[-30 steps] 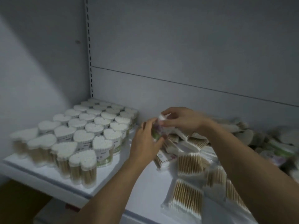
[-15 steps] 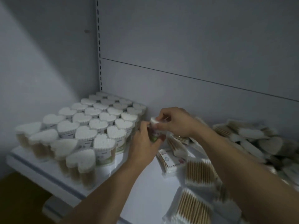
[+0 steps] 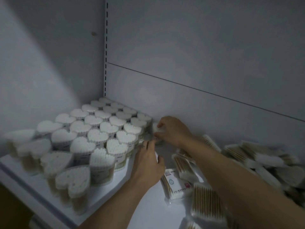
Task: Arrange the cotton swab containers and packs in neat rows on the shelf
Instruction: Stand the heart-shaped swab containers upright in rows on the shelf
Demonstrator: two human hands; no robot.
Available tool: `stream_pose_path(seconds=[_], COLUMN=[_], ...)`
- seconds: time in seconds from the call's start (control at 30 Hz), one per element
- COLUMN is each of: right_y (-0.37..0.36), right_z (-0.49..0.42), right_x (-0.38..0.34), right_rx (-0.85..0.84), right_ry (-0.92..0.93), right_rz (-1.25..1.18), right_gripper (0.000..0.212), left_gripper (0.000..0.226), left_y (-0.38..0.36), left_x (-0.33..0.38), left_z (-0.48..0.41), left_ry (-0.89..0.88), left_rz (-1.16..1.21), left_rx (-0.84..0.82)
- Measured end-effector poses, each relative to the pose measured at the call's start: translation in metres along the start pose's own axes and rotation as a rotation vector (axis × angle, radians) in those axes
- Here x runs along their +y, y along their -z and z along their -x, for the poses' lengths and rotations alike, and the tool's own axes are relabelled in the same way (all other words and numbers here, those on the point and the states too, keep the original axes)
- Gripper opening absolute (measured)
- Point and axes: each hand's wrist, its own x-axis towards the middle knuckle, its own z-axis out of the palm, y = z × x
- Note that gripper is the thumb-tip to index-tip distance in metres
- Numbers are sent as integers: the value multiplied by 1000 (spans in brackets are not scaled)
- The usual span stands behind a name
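Several heart-shaped cotton swab containers (image 3: 97, 135) stand upright in rows on the left of the white shelf (image 3: 148, 210). My right hand (image 3: 173, 131) grips one more heart-shaped container (image 3: 156, 128) at the back right end of those rows, close to the rear wall. My left hand (image 3: 148, 162) sits just in front, fingertips touching the lower part of the same container beside the rows. Flat packs of cotton swabs (image 3: 175, 182) lie loose on the shelf under my right forearm.
A jumbled heap of packs and tipped heart containers (image 3: 264, 161) fills the right side of the shelf. The grey back panel (image 3: 198, 71) and left side wall (image 3: 41, 71) close the space. The shelf's front edge (image 3: 33, 187) runs across the lower left.
Both hands have carried the container from above the loose packs leftward and back, down to the end of the standing rows. The view has shifted left.
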Motion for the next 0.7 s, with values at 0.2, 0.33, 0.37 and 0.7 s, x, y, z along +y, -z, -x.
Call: stream_pose_path(seconds=[0.2,0.33,0.37,0.7], right_y=[-9,-15,-15,5], right_z=[7,5,4,30], right_x=[-2,-8,-8,-15], right_rx=[-19,-54,-65,-170], right_ry=[100,98,88,-14], right_rz=[195,211,214,263], right_gripper=[35,55,60,101], left_gripper=[42,42,43,45], left_y=[1,2,3,12], left_x=[-6,-6,-5,-4], left_z=[-2,0,0,1], left_ry=[9,-28,-34,-53], left_rz=[-59,-53,-57,-155], left_rx=[10,28,22,43])
